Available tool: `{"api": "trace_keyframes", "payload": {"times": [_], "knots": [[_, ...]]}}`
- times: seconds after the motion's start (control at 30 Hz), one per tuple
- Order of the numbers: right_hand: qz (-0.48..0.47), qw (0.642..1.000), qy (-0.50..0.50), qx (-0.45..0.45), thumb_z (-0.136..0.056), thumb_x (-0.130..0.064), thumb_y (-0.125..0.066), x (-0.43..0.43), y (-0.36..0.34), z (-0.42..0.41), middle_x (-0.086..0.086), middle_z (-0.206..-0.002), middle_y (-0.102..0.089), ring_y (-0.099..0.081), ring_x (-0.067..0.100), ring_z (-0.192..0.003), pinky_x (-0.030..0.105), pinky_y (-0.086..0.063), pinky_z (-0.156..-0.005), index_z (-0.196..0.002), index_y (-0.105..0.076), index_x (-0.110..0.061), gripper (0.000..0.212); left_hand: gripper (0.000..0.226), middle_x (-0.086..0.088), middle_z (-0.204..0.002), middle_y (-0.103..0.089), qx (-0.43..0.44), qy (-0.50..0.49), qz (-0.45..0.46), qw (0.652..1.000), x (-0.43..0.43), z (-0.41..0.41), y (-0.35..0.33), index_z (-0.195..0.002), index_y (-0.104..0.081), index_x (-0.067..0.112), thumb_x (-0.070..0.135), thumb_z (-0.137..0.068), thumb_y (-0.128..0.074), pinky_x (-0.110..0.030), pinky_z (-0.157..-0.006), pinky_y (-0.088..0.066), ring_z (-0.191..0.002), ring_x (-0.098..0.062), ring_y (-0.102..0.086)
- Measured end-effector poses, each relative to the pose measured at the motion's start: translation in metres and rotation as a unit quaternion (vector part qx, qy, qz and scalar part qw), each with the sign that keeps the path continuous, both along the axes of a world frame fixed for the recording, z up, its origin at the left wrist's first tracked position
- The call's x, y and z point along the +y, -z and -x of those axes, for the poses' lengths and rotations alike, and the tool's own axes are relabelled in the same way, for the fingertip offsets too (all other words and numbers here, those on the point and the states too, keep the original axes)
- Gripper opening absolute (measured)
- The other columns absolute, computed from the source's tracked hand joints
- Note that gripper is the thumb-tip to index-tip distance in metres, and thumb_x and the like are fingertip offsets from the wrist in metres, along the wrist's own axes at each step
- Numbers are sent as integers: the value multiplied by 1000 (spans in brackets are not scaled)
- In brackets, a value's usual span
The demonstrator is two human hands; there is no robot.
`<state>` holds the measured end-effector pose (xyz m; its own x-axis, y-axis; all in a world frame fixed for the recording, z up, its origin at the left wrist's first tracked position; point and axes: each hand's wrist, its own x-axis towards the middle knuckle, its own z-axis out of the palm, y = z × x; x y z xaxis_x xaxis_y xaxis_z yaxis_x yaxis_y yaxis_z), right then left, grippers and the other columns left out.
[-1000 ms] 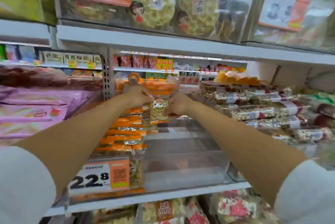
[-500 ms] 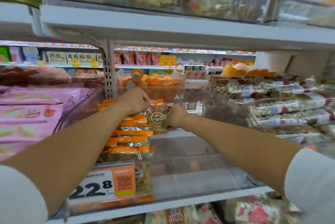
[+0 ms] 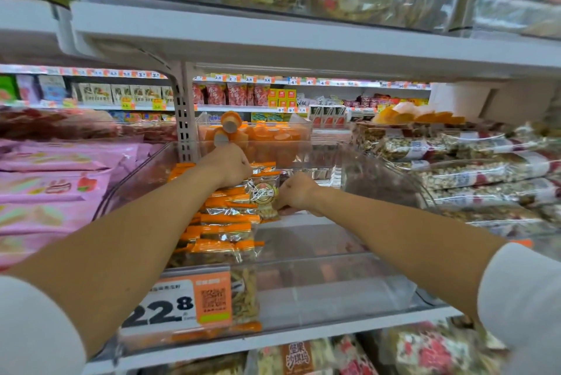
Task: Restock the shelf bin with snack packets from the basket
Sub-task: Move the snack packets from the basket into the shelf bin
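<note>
packet (image 3: 264, 192): likely light, slippery, crushable | left grip (image 3: 227, 166) clamped on its 12 o'clock seam, right grip (image 3: 296, 194) pinching 5 o'clock corner | hold seams, not middle

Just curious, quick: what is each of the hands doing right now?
Left hand: closed, holding the snack packet by its top.
Right hand: closed, pinching the same packet's lower edge.

Packets (image 3: 226, 227) in the clear bin (image 3: 334, 289) have orange tops and see-through bodies. On the bin's front, a price tag (image 3: 182, 301) is white and orange with black digits. Left of the bin, bags (image 3: 45, 189) are pink.
</note>
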<state>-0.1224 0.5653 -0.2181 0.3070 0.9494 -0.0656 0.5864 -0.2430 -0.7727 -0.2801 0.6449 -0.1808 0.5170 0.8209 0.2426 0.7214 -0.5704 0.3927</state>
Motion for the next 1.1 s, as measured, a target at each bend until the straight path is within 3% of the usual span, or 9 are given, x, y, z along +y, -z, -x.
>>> {"api": "trace_keyframes", "payload": {"times": [0.17, 0.27, 0.37, 0.47, 0.7, 0.8, 0.9, 0.97, 1.1], "knots": [[32, 996, 16, 82, -81, 9, -68, 0, -3, -2, 12, -81, -65, -64, 18, -74, 39, -55, -93, -80, -68, -1, 10, 50, -9, -57, -41, -6, -9, -5, 1000, -3, 1, 1, -43, -37, 20, 20, -89, -54, -36, -59, -40, -56, -23, -41], [54, 994, 18, 89, -85, 6, -63, -1, -3, -2, 5, -77, -61, -57, 10, -67, 32, -50, -99, -69, -60, -11, 23, 50, -9, -57, -43, -7, -11, -15, 1000, -5, 1, 1, -42, -37, 20, 21, -89, -53, -36, -59, -41, -55, -23, -42], [55, 997, 5, 60, -79, 11, -66, -2, 0, -5, 12, -81, -62, -65, 18, -65, 32, -61, -74, -71, -58, -6, 21, 50, -8, -56, -43, -7, -14, -23, 1000, -7, 2, 1, -42, -37, 20, 21, -89, -52, -38, -60, -43, -55, -23, -42], [77, 997, -11, 4, -81, 7, -67, -3, 2, -8, 13, -77, -63, -64, 15, -58, 23, -57, -55, -67, -58, -3, 19, 47, -14, -62, -53, -3, -18, -29, 999, -10, 3, 0, -44, -42, 20, 21, -90, -52, -42, -62, -49, -58, -24, -47], [76, 994, 10, -80, -82, 2, -64, -11, -14, -11, -5, -36, -55, -56, 5, -35, 17, -48, -44, -71, -54, -9, 19, 33, -9, -71, -58, -9, -45, -53, 998, -18, 2, -6, -58, -51, 20, 22, -91, -49, -38, -56, -45, -62, -25, -53], [23, 971, 18, -235, -84, -6, -61, -23, -34, -3, 5, -53, -59, -60, 16, -57, 22, -44, -46, -69, -60, -4, 15, 25, -9, -82, -58, -16, -58, -55, 997, -33, 2, -21, -72, -54, 20, 27, -95, -44, -33, -57, -43, -71, -24, -57], [-53, 974, 13, -219, -90, -6, -56, -42, -58, 6, 17, -90, -68, -64, 27, -82, 38, -56, -74, -88, -68, 2, 14, 16, -12, -88, -60, -61, -49, -40, 996, -66, -2, -41, -76, -51, 21, 27, -91, -49, -34, -62, -47, -83, -27, -59], [-107, 979, 24, -173, -90, -5, -57, -65, -70, 14, 16, -90, -68, -63, 27, -82, 40, -55, -80, -80, -64, -4, 12, 16, -11, -88, -59, -119, -32, -17, 992, -97, -6, -50, -73, -52, 16, 24, -86, -56, -39, -68, -49, -87, -30, -59], [-207, 971, 49, -106, -83, -3, -61, -130, -78, 27, 4, -75, -61, -55, 18, -78, 28, -46, -71, -66, -60, -12, 19, 23, -8, -69, -54, -198, 7, 26, 980, -174, -17, -54, -67, -55, 12, 14, -90, -57, -30, -63, -37, -62, -21, -46]]}}
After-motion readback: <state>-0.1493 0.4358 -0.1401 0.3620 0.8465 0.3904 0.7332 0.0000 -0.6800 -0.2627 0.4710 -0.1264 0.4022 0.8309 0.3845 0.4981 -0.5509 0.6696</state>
